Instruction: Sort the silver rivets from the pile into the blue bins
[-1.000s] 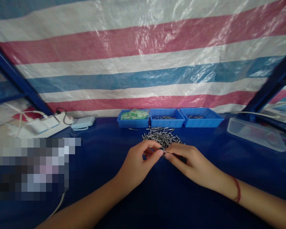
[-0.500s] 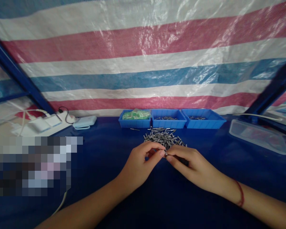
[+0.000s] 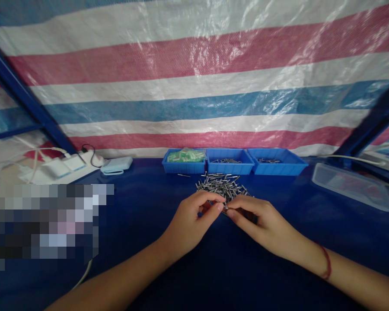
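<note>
My left hand (image 3: 196, 220) and my right hand (image 3: 262, 220) meet fingertip to fingertip over the near edge of a pile. Between them they pinch a small shiny metal piece (image 3: 226, 207), mostly covered by the fingers, so its exact kind cannot be made out. Thumb and forefinger of each hand are closed on it. Just beyond lies the pile of thin metal pins (image 3: 222, 183), heaped loosely on the dark blue table (image 3: 142, 207). One single pin (image 3: 183, 175) lies apart, left of the pile.
Behind the pile stand three blue bins: the left bin (image 3: 184, 168) holds green-and-clear packets, the middle bin (image 3: 230, 168) and right bin (image 3: 278, 168) hold some pins. A clear plastic lid (image 3: 353, 188) lies right. At left are a light blue case (image 3: 116, 165) and a power strip (image 3: 61, 166).
Both hands stay nearly in place, fingertips still together on the small metal piece. The view has shifted very slightly; the pile and bins look unchanged.
</note>
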Demonstrator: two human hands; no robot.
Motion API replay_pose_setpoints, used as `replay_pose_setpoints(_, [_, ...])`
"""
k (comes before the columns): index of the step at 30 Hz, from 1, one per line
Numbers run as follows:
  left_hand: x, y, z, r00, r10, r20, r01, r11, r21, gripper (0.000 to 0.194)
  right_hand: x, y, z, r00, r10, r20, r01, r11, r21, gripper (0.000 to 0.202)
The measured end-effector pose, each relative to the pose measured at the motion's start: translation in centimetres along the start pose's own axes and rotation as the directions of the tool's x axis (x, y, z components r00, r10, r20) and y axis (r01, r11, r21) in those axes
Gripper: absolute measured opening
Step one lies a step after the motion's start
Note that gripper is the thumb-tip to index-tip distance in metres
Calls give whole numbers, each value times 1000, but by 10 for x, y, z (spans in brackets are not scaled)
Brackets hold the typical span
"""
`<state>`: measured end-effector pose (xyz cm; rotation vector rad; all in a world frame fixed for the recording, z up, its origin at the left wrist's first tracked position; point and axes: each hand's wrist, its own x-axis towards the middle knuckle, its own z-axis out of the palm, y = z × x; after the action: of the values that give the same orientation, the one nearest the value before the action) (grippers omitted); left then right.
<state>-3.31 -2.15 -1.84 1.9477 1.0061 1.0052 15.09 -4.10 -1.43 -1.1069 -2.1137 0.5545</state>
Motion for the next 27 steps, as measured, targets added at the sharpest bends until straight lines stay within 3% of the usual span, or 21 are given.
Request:
replay_pose_setpoints(5, [2, 0, -2, 1000, 16, -17, -16, 999, 32, 14, -2, 4, 0, 994, 36, -106, -37, 999, -6, 14])
replay_pose_setpoints(9, [3, -1, -1, 999, 52, -6, -51, 997, 65, 13, -5, -1, -2, 974, -86, -212, 71, 995, -77, 11])
replay_pose_setpoints(12, [2, -2, 1, 997, 67, 42, -71, 991, 110, 13, -4, -5, -6, 963, -222, -150, 189, 960, -209, 13])
replay_pose_setpoints(15, [0, -3, 1, 996, 81, 30, -85, 980, 178, 20, 1, 1, -21, 964, -242, -113, 191, 920, -342, 18])
replay_pose_setpoints(18, [-1, -3, 1, 987, 156, 34, -160, 952, 260, 32, 9, 22, -48, 937, -164, -309, -10, 870, -493, 20])
replay_pose_setpoints(20, [0, -3, 0, 971, 215, 107, -238, 916, 322, 28, 14, 42, -69, 873, -49, -486, -306, 721, -622, 27])
replay_pose_setpoints(21, [0, -3, 1, 960, 233, 154, -273, 894, 356, 27, 15, 53, -78, 849, -16, -528, -377, 681, -627, 30])
replay_pose_setpoints(23, [0, -3, 2, 936, 255, 244, -339, 839, 425, 29, 18, 73, -90, 814, 13, -581, -457, 632, -626, 34])
replay_pose_setpoints(27, [-1, -7, 6, 908, 239, 344, -397, 753, 525, 29, 18, 95, -94, 826, 56, -561, -481, 589, -649, 36])
